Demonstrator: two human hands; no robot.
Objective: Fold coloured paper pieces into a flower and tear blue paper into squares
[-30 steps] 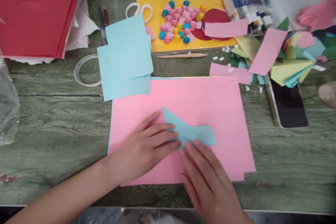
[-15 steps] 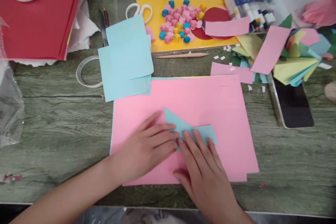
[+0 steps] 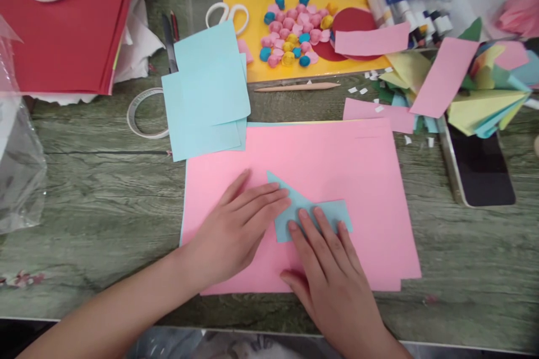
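Note:
A small folded piece of light blue paper (image 3: 286, 230) lies on a stack of pink sheets (image 3: 328, 162) in front of me. My left hand (image 3: 240, 224) rests with outstretched fingers on the blue paper's left part, below its pointed tip. Flat on the right part lies my right hand (image 3: 332, 269), fingers spread and pressing the paper down, thumb out on the pink sheet. Both hands cover parts of the fold. Several light blue squares of paper (image 3: 206, 90) overlap the pink stack's upper left corner.
Behind are a roll of tape (image 3: 145, 115), white-handled scissors (image 3: 227, 15), a pointed wooden stick (image 3: 297, 87) and small paper curls (image 3: 290, 33) on a yellow sheet (image 3: 248, 5). A phone (image 3: 482, 168) lies right, beneath paper scraps. Red folders (image 3: 67, 39) stand back left.
My left fingers have moved up along the blue paper, uncovering its lower left corner. My right hand stays nearly in place. The whole view has shifted slightly.

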